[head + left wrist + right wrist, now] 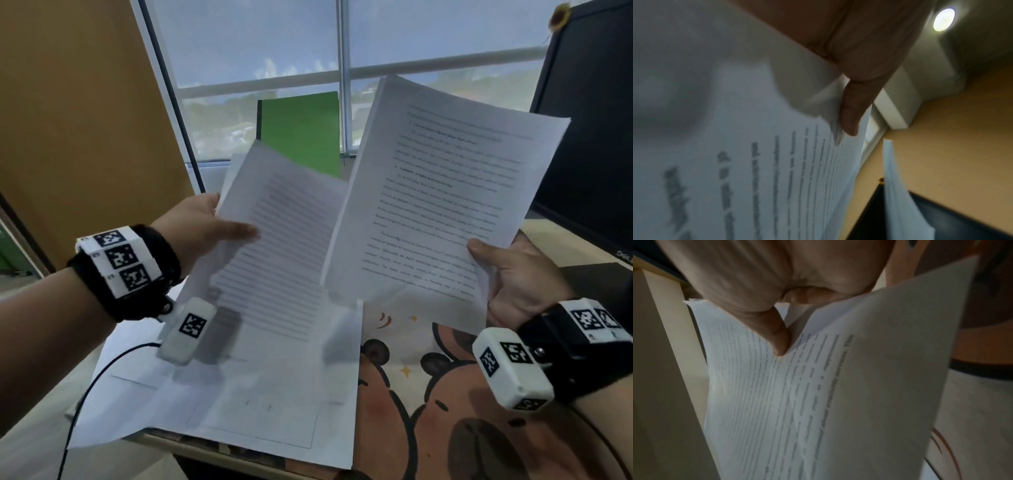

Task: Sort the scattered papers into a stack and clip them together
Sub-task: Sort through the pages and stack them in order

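Desk by window [260, 51] | left hand [205, 222] pinching printed sheets [274, 233] | right hand [517, 274] pinching printed page [442, 192] right of them | light, floppy, slippery; gripping edges best, probably

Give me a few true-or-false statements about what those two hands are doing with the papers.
1. The left hand holds printed sheets in the air. True.
2. The right hand is empty. False: it grips printed pages.
3. All papers are gathered. False: loose sheets lie on the desk.
4. A green folder stands by the window. True.
5. A clip already binds the pages. False: none is visible.
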Motion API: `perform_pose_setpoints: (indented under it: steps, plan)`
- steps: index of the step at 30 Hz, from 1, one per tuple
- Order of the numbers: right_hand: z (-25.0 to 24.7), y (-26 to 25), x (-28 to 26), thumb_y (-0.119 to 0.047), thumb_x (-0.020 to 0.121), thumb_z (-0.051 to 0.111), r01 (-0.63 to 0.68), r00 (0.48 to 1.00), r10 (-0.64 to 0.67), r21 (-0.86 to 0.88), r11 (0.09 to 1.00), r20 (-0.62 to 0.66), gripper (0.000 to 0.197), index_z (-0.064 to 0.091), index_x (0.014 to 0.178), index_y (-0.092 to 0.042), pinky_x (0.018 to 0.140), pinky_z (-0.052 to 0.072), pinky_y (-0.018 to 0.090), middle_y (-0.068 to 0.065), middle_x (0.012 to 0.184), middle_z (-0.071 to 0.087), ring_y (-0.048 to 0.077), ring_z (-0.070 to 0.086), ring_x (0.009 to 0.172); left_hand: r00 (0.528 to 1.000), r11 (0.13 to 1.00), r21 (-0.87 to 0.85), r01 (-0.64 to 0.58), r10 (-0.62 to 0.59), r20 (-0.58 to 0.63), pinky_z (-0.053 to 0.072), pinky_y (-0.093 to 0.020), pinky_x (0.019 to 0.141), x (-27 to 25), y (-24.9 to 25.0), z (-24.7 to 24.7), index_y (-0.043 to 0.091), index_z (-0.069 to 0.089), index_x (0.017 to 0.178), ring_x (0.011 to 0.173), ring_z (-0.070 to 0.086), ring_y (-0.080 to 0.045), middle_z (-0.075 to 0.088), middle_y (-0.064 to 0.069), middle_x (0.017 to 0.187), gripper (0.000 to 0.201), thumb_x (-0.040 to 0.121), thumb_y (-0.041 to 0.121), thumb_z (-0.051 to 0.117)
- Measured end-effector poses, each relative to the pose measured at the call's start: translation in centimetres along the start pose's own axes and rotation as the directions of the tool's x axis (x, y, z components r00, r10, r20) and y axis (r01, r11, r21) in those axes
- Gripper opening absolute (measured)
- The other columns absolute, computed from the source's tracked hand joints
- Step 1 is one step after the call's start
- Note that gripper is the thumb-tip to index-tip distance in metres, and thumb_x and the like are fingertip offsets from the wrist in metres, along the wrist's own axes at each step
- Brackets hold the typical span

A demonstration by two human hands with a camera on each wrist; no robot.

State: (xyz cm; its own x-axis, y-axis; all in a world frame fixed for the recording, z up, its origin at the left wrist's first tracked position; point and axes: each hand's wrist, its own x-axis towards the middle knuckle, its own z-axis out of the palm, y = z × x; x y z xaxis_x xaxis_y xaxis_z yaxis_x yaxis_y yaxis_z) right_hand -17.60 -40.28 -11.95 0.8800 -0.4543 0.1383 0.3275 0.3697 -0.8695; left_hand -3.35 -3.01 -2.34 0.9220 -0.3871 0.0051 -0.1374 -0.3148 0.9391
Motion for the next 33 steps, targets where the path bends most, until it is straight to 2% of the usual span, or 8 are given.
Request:
perform_pose_setpoints:
  steps: [8, 11, 14, 16, 18, 20, 29, 33]
  plan:
    - [2.4, -0.4, -1.7, 0.008, 0.098, 0.046, 0.028, 0.997, -0.027, -0.008, 1.000, 0.070, 0.041, 0.058, 0.134, -0.008, 0.075, 0.062, 0.036, 0.010, 0.120, 0.074, 0.026, 0.073, 0.105, 0.983, 0.897, -0.422, -0.134, 0.175, 0.060, 0.064, -0.045, 0.083, -0.2, 3.9, 4.9, -0.007, 0.061, 0.135, 0.097, 0.072, -0.037, 0.074, -0.022, 0.115, 0.046, 0.092, 0.006, 0.068]
    - [2.9, -0.5, -2.0, 0.010, 0.097, 0.047, 0.036, 0.996, -0.036, 0.000, 0.999, 0.084, 0.041, 0.059, 0.131, -0.008, 0.074, 0.063, 0.035, 0.010, 0.118, 0.074, 0.025, 0.074, 0.103, 0.985, 0.883, -0.452, -0.125, 0.165, 0.050, 0.054, -0.054, 0.105, -0.2, 4.0, 7.2, 0.002, 0.058, 0.141, 0.119, 0.068, -0.034, 0.069, -0.017, 0.131, 0.069, 0.091, 0.047, 0.071]
    - [3.1, -0.6, -2.1, 0.012, 0.095, 0.048, 0.061, 0.995, -0.058, -0.038, 0.997, 0.078, 0.040, 0.060, 0.126, -0.009, 0.075, 0.062, 0.033, 0.009, 0.116, 0.075, 0.024, 0.074, 0.103, 0.979, 0.899, -0.410, -0.151, 0.192, 0.061, 0.044, -0.064, 0.112, -0.4, 3.6, 9.1, 0.005, 0.061, 0.136, 0.126, 0.062, -0.044, 0.063, -0.030, 0.133, 0.116, 0.054, 0.085, 0.080]
    - [3.0, -0.7, -2.1, 0.014, 0.094, 0.050, 0.090, 0.995, -0.086, -0.085, 0.992, 0.060, 0.037, 0.061, 0.120, -0.011, 0.072, 0.061, 0.028, 0.006, 0.110, 0.077, 0.022, 0.074, 0.101, 0.958, 0.896, -0.398, -0.198, 0.263, 0.115, 0.053, -0.054, 0.106, -0.9, 3.2, 10.1, -0.004, 0.056, 0.138, 0.120, 0.066, -0.042, 0.065, -0.030, 0.133, 0.104, 0.061, 0.054, 0.095]
    - [3.0, -0.9, -2.3, 0.014, 0.093, 0.051, 0.112, 0.993, -0.106, -0.125, 0.986, 0.053, 0.036, 0.062, 0.115, -0.013, 0.072, 0.061, 0.027, 0.005, 0.109, 0.077, 0.022, 0.074, 0.101, 0.944, 0.891, -0.389, -0.232, 0.303, 0.132, 0.059, -0.046, 0.099, -1.1, 2.8, 11.1, -0.008, 0.053, 0.140, 0.115, 0.071, -0.038, 0.068, -0.028, 0.130, 0.067, 0.081, 0.003, 0.083]
    - [3.0, -1.0, -2.4, 0.011, 0.094, 0.054, 0.135, 0.990, -0.128, -0.166, 0.977, 0.054, 0.034, 0.062, 0.115, -0.014, 0.072, 0.061, 0.031, 0.007, 0.110, 0.077, 0.025, 0.074, 0.101, 0.932, 0.875, -0.400, -0.273, 0.343, 0.114, 0.063, -0.041, 0.089, -1.2, 2.7, 11.6, -0.011, 0.055, 0.137, 0.104, 0.075, -0.033, 0.068, -0.030, 0.128, 0.056, 0.083, -0.015, 0.072]
    - [3.8, -3.7, -4.3, -0.044, 0.075, 0.071, 0.455, 0.890, -0.439, -0.282, 0.844, 0.123, 0.048, 0.057, 0.120, -0.033, 0.088, 0.055, 0.020, -0.016, 0.114, 0.072, 0.006, 0.067, 0.112, 0.855, 0.766, -0.437, -0.472, 0.518, -0.017, 0.054, -0.063, 0.101, -2.5, 4.1, 11.7, 0.000, 0.065, 0.127, 0.112, 0.070, -0.045, 0.073, -0.023, 0.124, 0.057, 0.074, 0.013, 0.081]
    - [3.6, -3.7, -4.6, -0.020, 0.088, 0.063, 0.506, 0.861, -0.490, -0.305, 0.807, 0.134, 0.049, 0.049, 0.135, -0.018, 0.089, 0.056, 0.022, -0.010, 0.119, 0.071, 0.007, 0.066, 0.114, 0.855, 0.753, -0.449, -0.481, 0.516, -0.051, 0.054, -0.064, 0.101, -2.7, 3.8, 12.0, 0.000, 0.065, 0.128, 0.114, 0.070, -0.044, 0.073, -0.022, 0.124, 0.057, 0.075, 0.015, 0.081]
